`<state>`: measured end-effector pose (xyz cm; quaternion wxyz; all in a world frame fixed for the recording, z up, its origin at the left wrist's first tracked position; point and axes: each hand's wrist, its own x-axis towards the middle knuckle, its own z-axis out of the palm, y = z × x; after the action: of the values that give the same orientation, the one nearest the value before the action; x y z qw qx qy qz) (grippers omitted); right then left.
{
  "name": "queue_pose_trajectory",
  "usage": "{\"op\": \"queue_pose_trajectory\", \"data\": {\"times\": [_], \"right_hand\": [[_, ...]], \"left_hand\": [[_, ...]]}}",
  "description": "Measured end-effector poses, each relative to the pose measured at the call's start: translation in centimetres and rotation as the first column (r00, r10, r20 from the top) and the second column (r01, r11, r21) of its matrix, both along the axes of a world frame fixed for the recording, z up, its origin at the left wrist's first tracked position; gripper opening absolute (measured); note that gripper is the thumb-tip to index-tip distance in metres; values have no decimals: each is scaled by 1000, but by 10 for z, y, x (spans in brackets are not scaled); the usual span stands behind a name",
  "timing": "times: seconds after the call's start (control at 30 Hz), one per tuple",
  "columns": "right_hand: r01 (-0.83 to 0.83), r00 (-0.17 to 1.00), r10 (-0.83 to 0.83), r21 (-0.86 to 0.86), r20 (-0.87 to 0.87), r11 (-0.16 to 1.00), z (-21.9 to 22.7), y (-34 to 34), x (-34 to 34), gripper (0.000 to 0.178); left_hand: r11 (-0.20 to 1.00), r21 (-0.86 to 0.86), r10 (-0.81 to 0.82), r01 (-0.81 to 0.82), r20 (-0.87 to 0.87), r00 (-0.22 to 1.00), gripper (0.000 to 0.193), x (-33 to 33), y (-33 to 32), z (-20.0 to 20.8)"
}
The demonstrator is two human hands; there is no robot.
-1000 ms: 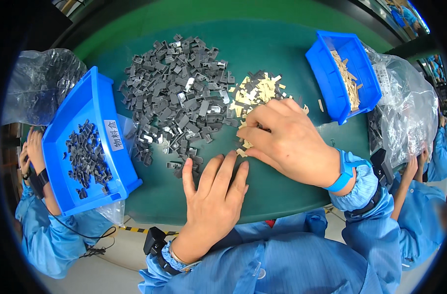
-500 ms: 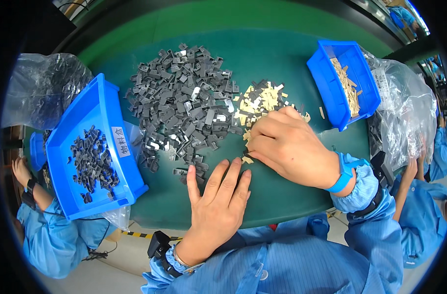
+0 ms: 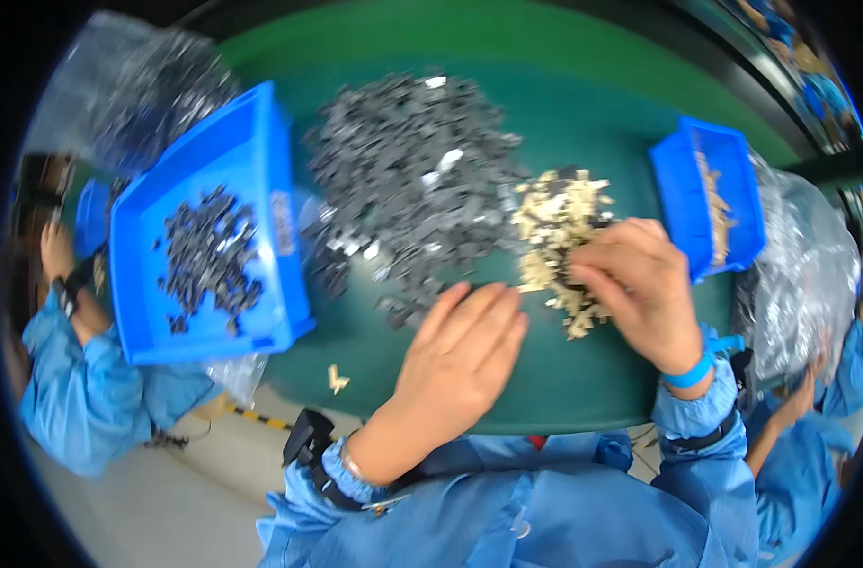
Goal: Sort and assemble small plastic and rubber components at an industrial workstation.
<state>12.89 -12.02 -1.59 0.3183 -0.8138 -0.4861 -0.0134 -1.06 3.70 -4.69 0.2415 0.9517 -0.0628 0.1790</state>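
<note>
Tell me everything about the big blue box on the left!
The big blue box looks like shiny plastic, wide and open at the top, with raised walls. A heap of small dark pieces lies inside. A pale label sits on its right wall, too blurred to read. It stands slanted at the left of the green table, with clear plastic showing at its lower edge. Neither the left hand nor the right hand touches it.

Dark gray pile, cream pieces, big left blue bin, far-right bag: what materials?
Dark gray pile: mostly matte, perhaps plastic or coated metal; blur leaves it open, and a few spots shine silvery.
Cream pieces: thin-looking, pale, maybe foam, card or plastic; can't tell.
Left blue bin: likely molded plastic, smooth, evenly colored, thick rim.
Bag: probably clear plastic film, glossy, see-through, crinkled.
</note>
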Motion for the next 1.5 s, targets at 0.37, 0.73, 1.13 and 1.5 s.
{"op": "queue_pose_trajectory", "data": {"times": [0.37,0.73,1.13,1.5], "right_hand": [[20,978,-23,17,206,1000,0,11,-12,15],[-100,983,87,76,161,992,5,11,-22,17],[-165,979,148,121,140,979,6,5,-24,15],[-56,881,201,326,-429,944,26,9,-60,15]], "left_hand": [[976,-108,-126,187,421,898,27,-30,6,-5],[926,-119,339,-357,-146,929,42,-111,78,1],[970,3,240,-242,106,965,20,-113,80,-12],[140,-989,-39,-53,-58,998,22,-28,-21,30]]}}
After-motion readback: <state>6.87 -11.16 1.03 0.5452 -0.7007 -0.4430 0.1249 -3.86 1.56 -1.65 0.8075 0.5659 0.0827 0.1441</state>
